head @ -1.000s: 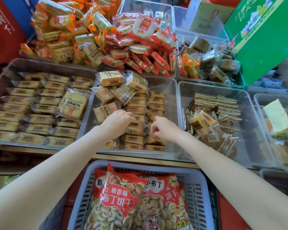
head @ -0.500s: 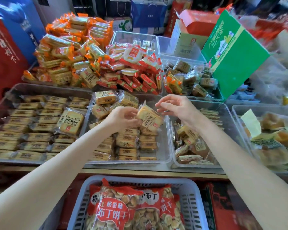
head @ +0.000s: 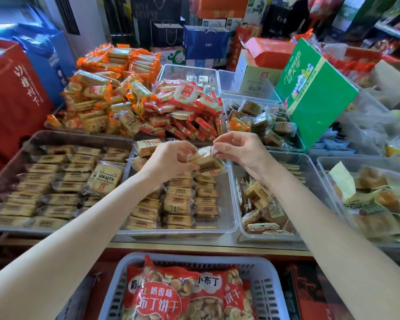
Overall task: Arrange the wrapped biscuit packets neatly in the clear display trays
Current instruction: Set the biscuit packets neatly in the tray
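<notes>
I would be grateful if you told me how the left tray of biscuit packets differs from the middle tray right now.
The left tray looks grey and shallow; the middle tray is clear with taller walls. One large packet lies flat on the left tray's rows, whereas above the middle tray the left hand and right hand hold a biscuit packet. Both carry rows of the same tan packets.
</notes>
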`<state>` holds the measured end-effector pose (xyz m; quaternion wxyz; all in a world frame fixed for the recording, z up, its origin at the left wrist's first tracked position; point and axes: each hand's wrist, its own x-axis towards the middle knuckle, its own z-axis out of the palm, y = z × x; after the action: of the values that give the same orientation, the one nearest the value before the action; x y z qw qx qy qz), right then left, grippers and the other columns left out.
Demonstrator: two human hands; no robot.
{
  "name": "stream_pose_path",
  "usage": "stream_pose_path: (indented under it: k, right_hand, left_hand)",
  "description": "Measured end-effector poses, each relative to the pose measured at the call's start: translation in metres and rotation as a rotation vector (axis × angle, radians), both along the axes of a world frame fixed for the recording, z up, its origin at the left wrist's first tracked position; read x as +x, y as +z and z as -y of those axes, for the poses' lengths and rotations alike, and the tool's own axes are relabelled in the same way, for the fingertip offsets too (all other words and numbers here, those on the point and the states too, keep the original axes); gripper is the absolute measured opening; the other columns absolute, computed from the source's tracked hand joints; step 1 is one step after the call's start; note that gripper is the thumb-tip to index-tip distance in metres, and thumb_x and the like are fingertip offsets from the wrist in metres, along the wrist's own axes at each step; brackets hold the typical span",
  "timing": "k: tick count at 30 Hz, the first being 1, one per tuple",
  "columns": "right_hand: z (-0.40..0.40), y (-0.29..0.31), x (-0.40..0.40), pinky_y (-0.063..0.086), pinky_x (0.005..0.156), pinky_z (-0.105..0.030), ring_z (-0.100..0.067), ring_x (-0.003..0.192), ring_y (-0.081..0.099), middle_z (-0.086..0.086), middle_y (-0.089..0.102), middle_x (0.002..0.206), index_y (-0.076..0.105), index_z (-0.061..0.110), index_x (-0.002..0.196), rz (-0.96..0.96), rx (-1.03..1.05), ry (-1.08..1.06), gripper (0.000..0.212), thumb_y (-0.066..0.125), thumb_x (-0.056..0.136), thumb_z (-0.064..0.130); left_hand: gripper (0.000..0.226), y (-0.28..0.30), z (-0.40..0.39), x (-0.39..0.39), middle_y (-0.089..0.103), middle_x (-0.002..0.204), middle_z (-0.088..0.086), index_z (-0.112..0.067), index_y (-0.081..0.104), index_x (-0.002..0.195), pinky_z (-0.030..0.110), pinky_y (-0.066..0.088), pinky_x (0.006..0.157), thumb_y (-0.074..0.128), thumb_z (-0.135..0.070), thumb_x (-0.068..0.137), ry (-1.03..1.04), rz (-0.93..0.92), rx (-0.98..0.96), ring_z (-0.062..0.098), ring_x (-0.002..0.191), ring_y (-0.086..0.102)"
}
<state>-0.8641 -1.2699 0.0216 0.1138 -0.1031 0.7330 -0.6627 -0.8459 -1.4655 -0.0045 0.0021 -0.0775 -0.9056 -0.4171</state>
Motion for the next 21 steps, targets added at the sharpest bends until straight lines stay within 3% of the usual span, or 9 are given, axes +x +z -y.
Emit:
stream_pose_path:
  k: [3, 5, 7, 10, 13, 15, 17, 21]
  right_hand:
    - [0.000, 0.003, 0.002, 0.053, 0.070, -0.019, -0.011, 0.072, 0.063, -0.003, 0.068, 0.077, 0.066, 0.010, 0.081, -0.029, 0.062, -0.045, 0.014, 0.067, 0.081, -0.004]
    - [-0.007, 0.007, 0.003, 0.053, 0.074, -0.024, -0.012, 0.080, 0.061, -0.002, 0.067, 0.084, 0.066, 0.014, 0.083, -0.040, 0.100, -0.131, 0.013, 0.065, 0.085, 0.002]
    - [-0.018, 0.014, 0.010, 0.050, 0.084, -0.031, -0.013, 0.089, 0.059, -0.002, 0.064, 0.093, 0.065, 0.018, 0.090, 0.011, 0.197, -0.110, 0.005, 0.064, 0.088, 0.013]
    - [-0.024, 0.016, 0.031, 0.055, 0.083, -0.031, -0.017, 0.082, 0.065, -0.009, 0.067, 0.092, 0.065, 0.011, 0.093, 0.111, 0.054, -0.037, 0.010, 0.061, 0.088, 0.004]
    - [-0.023, 0.019, 0.050, 0.058, 0.073, -0.024, -0.014, 0.075, 0.069, -0.005, 0.072, 0.083, 0.065, 0.007, 0.088, 0.074, -0.059, -0.096, 0.012, 0.061, 0.084, -0.004]
    - [-0.022, 0.020, 0.064, 0.058, 0.074, -0.025, -0.015, 0.081, 0.069, -0.005, 0.070, 0.090, 0.063, 0.006, 0.099, 0.149, -0.084, -0.046, 0.020, 0.062, 0.083, -0.006]
    - [-0.019, 0.016, 0.078, 0.057, 0.072, -0.023, -0.015, 0.082, 0.069, -0.007, 0.068, 0.093, 0.061, 0.004, 0.101, 0.177, 0.009, -0.031, 0.025, 0.064, 0.080, -0.008]
    - [-0.022, 0.001, 0.099, 0.057, 0.067, -0.023, -0.018, 0.072, 0.069, -0.010, 0.069, 0.081, 0.064, 0.000, 0.090, 0.127, 0.162, -0.205, 0.010, 0.069, 0.081, 0.002]
  left_hand:
    - [0.037, 0.002, 0.000, -0.001, 0.064, 0.097, -0.007, -0.018, 0.067, 0.107, 0.012, 0.046, 0.066, 0.079, -0.018, 0.072, -0.001, 0.017, 0.068, 0.003, 0.074, 0.061]
    - [0.031, 0.005, 0.004, 0.004, 0.069, 0.096, -0.005, -0.016, 0.068, 0.105, 0.019, 0.050, 0.072, 0.077, -0.017, 0.075, 0.024, 0.106, 0.260, 0.008, 0.080, 0.065]
    - [0.023, 0.007, 0.006, 0.014, 0.072, 0.090, -0.004, -0.017, 0.067, 0.102, 0.016, 0.052, 0.068, 0.071, -0.012, 0.081, 0.036, 0.219, 0.503, 0.007, 0.080, 0.068]
    - [0.014, 0.012, 0.004, 0.030, 0.074, 0.086, -0.001, -0.015, 0.067, 0.097, 0.017, 0.055, 0.071, 0.063, -0.006, 0.086, -0.001, 0.327, 0.757, 0.008, 0.081, 0.070]
    - [0.015, 0.014, 0.002, 0.042, 0.072, 0.097, 0.008, -0.010, 0.067, 0.100, 0.023, 0.056, 0.082, 0.062, -0.008, 0.086, -0.035, 0.380, 0.800, 0.015, 0.088, 0.070]
    - [0.016, 0.014, 0.000, 0.050, 0.072, 0.095, 0.008, -0.006, 0.067, 0.102, 0.019, 0.056, 0.078, 0.060, -0.008, 0.087, 0.007, 0.406, 0.843, 0.012, 0.083, 0.070]
    - [0.020, 0.014, -0.004, 0.059, 0.073, 0.091, 0.004, -0.004, 0.065, 0.106, 0.015, 0.055, 0.072, 0.060, -0.009, 0.088, 0.029, 0.431, 0.902, 0.008, 0.080, 0.070]
    - [0.023, 0.014, -0.018, 0.071, 0.071, 0.095, 0.005, -0.001, 0.063, 0.112, 0.011, 0.052, 0.065, 0.058, -0.008, 0.090, -0.003, 0.470, 0.894, 0.006, 0.076, 0.070]
